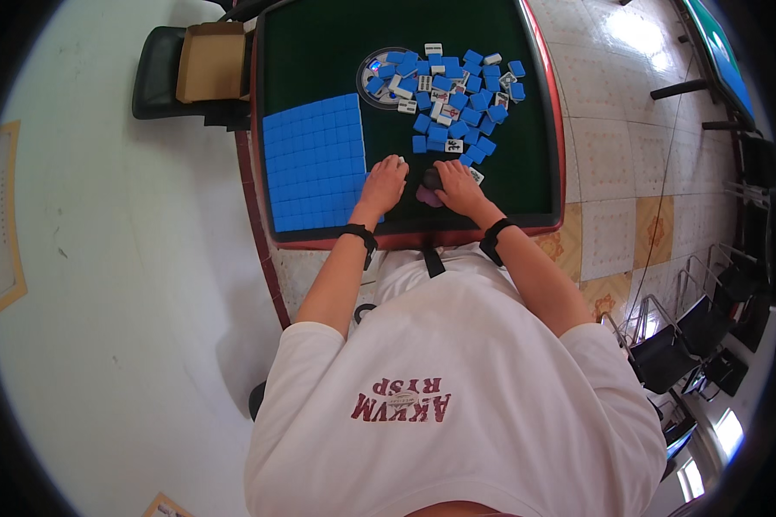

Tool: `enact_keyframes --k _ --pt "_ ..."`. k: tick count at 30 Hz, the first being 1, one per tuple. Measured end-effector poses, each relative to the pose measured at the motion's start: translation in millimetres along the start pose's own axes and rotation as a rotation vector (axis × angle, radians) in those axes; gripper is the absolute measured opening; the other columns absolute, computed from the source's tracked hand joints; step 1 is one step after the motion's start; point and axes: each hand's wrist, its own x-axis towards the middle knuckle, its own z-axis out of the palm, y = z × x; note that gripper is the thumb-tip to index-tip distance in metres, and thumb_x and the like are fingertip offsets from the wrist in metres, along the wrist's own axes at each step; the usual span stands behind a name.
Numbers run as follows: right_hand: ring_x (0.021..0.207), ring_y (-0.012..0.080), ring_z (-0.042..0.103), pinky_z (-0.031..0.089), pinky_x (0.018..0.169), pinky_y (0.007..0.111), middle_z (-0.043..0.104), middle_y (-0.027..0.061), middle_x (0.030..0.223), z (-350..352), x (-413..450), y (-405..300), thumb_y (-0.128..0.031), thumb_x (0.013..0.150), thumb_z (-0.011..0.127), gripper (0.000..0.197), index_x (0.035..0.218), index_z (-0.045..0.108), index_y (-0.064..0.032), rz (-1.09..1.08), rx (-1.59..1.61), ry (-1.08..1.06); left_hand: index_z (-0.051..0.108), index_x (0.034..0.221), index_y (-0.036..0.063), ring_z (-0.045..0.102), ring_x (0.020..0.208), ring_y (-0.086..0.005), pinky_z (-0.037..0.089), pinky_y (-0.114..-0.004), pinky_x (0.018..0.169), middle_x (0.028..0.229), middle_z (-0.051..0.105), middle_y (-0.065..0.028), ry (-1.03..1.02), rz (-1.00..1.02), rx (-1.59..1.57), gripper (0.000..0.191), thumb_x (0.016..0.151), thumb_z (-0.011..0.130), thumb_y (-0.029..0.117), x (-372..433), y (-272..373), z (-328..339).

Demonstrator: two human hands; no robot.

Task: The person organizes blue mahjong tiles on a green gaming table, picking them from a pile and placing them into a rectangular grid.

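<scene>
My left hand [385, 184] is beside the right edge of a block of blue-backed mahjong tiles [313, 161] laid in close rows. A small white piece, apparently a mahjong tile, shows at its fingertips, mostly hidden by the fingers. My right hand [459, 186] grips a dark, rounded object with a purple part [430, 196], perhaps a cloth or pad; its exact kind is unclear. A face-up tile [476, 175] lies just past the right-hand fingers. Beyond both hands spreads a loose heap of tiles [458, 100], mostly blue backs up, some showing white faces.
The mahjong table [310, 52] has a dark green top and a raised red rim. A round centre console [364, 75] lies partly under the heap. An open cardboard box [213, 61] rests on a black chair [157, 74] at left. More chairs [663, 355] stand at right.
</scene>
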Motion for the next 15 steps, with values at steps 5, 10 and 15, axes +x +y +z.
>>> enact_keyframes --k 5,10,15 --pt "0.112 0.0351 0.058 0.045 0.096 0.047 0.061 0.0139 0.114 2.4 1.6 -1.8 -0.016 0.077 0.077 0.057 0.127 0.053 -0.0032 0.027 -0.089 -0.057 0.061 0.127 0.0076 0.058 0.121 -0.0329 0.049 -0.045 0.100 0.124 0.057 -0.0115 0.024 -0.051 -0.132 0.050 0.081 0.079 0.007 4.9 20.0 -1.4" --pt "0.108 0.0309 0.061 0.042 0.096 0.048 0.063 0.0099 0.106 -1.5 -0.1 1.5 -0.019 0.078 0.074 0.044 0.117 0.056 -0.0067 0.052 -0.218 -0.103 0.063 0.128 0.0071 0.058 0.118 -0.0327 0.052 -0.044 0.095 0.120 0.058 -0.0103 -0.047 0.006 0.014 0.054 0.077 0.081 0.006 7.4 22.4 5.2" --pt "0.108 0.0311 0.061 0.040 0.097 0.050 0.064 0.0104 0.109 -5.4 -8.3 15.0 -0.020 0.077 0.075 0.049 0.121 0.057 -0.0072 0.078 -0.241 -0.102 0.063 0.128 0.0065 0.058 0.118 -0.0327 0.053 -0.041 0.095 0.119 0.059 -0.0115 -0.013 0.001 -0.024 0.055 0.076 0.081 0.005 8.5 19.3 13.1"
